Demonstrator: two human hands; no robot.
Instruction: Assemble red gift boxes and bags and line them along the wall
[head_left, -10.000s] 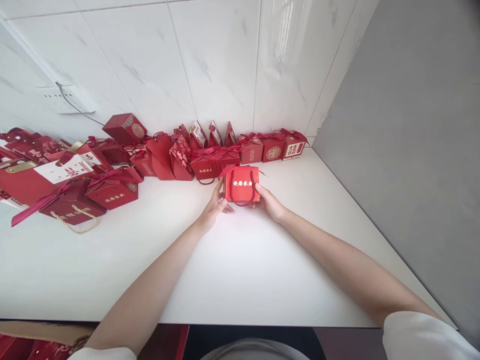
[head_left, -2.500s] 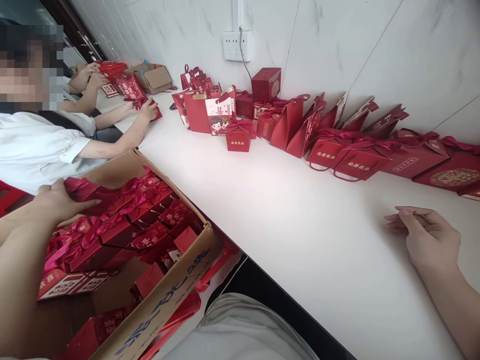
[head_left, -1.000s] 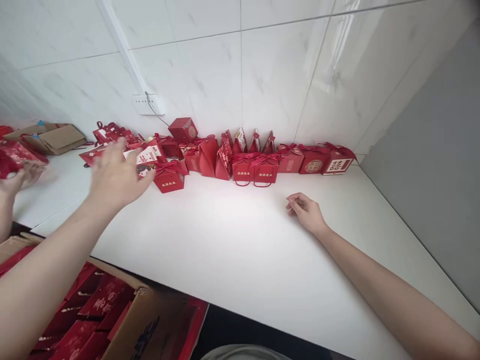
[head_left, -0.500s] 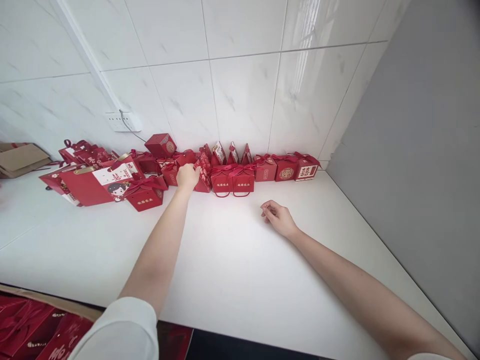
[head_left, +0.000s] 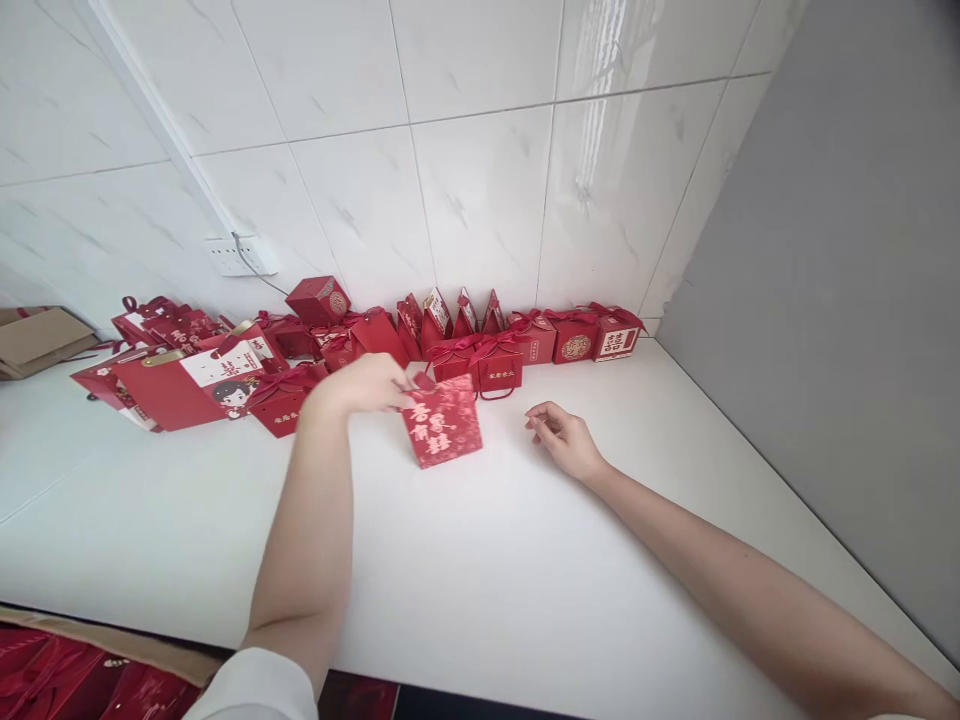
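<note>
My left hand (head_left: 367, 385) is closed on the top of a red gift box (head_left: 442, 425) with light lettering and a floral pattern. The box is tilted over the white table, in front of the row. Whether its lower edge touches the table I cannot tell. My right hand (head_left: 566, 440) lies on the table to the right of it, its fingers loosely curled with nothing seen in them. Behind the held box are two red boxes with ribbon bows and cord handles; one, a red handled box (head_left: 500, 372), shows clearly.
Along the tiled wall stand several red boxes, among them a square box (head_left: 616, 335) at the right end. Red gift bags (head_left: 172, 385) lean at the left, near folded brown cardboard (head_left: 45, 340). A grey panel (head_left: 840, 300) borders the right side. More red packages (head_left: 75, 665) fill the lower left.
My left hand has drawn the patterned box out of the row, toward me and to the right, turning its lettered face into view. One handled box behind it has shifted slightly right.
</note>
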